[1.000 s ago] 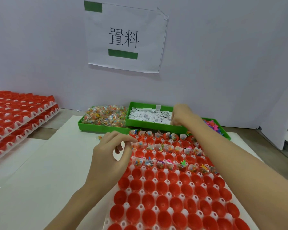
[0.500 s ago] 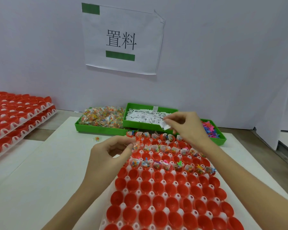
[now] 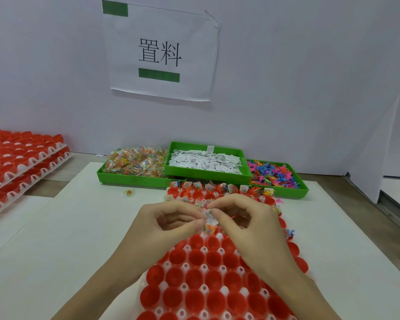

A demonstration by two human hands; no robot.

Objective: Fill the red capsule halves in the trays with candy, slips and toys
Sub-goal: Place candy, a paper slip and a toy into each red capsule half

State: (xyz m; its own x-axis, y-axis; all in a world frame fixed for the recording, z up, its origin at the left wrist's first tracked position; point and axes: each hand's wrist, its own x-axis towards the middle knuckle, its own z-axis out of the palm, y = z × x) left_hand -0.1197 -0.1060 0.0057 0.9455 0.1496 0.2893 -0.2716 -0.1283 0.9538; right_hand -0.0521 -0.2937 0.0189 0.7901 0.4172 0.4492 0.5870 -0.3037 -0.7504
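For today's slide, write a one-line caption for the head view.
Both hands, left and right, pinch a candy packet over the capsule tray.

paper sign [image 3: 162,51] (green bars, black characters) on white wall [image 3: 298,77]

Glossy red plastic capsule halves [image 3: 195,257]; matt white tray [image 3: 203,289]; clear crinkly candy packet [image 3: 210,224]

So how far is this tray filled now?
Done: the far rows already hold candy, slips and toys. In hand: the left hand and right hand pinch a candy packet and a slip together above the tray. Left: the near rows of red halves are empty, and more trays are stacked at the left.
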